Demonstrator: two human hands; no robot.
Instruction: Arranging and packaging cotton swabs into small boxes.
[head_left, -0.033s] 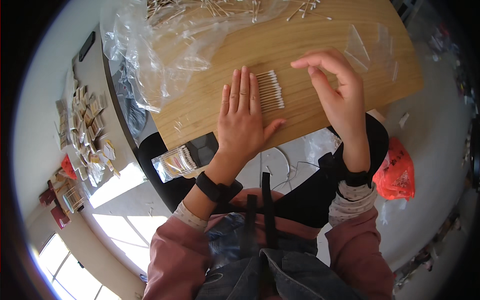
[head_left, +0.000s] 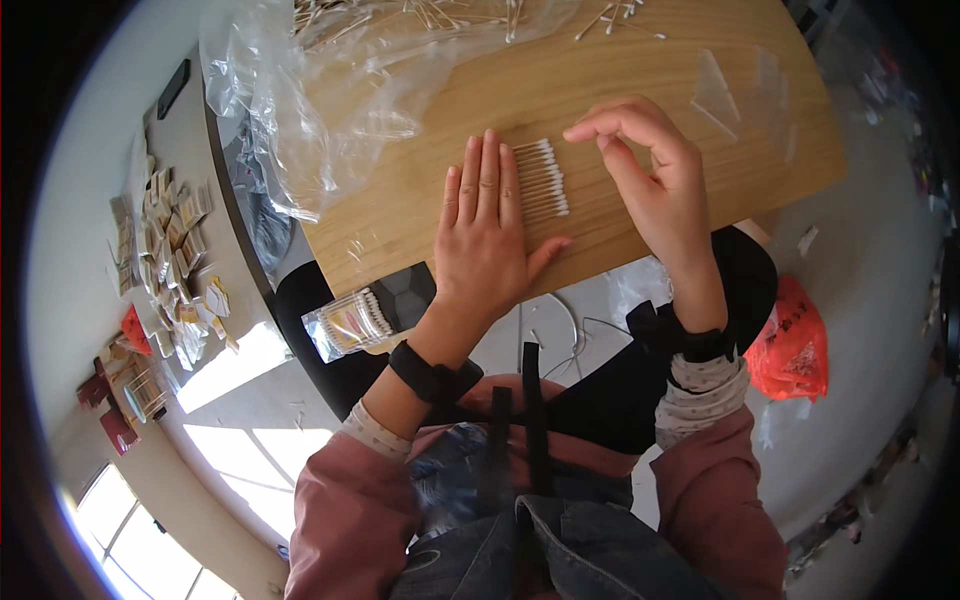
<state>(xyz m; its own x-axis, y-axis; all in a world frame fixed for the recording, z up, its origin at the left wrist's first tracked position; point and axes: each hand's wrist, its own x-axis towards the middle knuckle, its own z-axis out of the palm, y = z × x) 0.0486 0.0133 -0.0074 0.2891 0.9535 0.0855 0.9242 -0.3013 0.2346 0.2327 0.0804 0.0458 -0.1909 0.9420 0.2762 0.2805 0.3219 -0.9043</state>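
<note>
My left hand (head_left: pixel 482 225) lies flat on the wooden table (head_left: pixel 620 90), fingers together and thumb out to the side. Beneath its fingers runs a row of cotton swabs (head_left: pixel 543 182), side by side, with white tips showing to the right of the hand; their other ends are hidden. My right hand (head_left: pixel 660 170) hovers to the right of those tips. Its index finger and thumb are bent toward the swabs, a gap between them and nothing seen in it. The other fingers of that hand are partly hidden.
Loose swabs (head_left: pixel 430 15) lie at the table's far edge near a crumpled clear plastic bag (head_left: pixel 320 130). Clear plastic pieces (head_left: pixel 715 95) rest at the right. A swab pack (head_left: pixel 350 325) sits by my left wrist. A red bag (head_left: pixel 792 345) stands on the floor.
My right hand has moved slightly left, closer to the swab tips. The left hand stays flat on the row.
</note>
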